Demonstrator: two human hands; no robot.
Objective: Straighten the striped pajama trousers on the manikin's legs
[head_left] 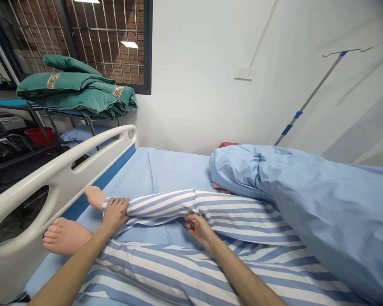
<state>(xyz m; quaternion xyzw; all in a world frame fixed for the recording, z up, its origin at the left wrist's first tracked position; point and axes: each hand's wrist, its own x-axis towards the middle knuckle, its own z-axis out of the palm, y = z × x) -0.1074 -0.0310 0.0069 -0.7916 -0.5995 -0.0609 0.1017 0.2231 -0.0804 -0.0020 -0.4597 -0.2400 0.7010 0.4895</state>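
- Head view: the trouser cuff is gripped, the left grip (115,215) being closed around the striped trouser leg (159,206) just above the bare foot (95,197), near the bed rail (60,178).
- The right grip (199,229) is curled against that leg's underside; whether it is held cannot be told.
- The upper body is covered by a blue quilt (306,204).

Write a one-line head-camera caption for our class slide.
Left hand grips, right hand touches, striped pyjama trousers on a patient manikin beside a white bed rail.

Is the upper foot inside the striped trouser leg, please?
Out: the bare foot sticks past the striped cuff under the left hand.
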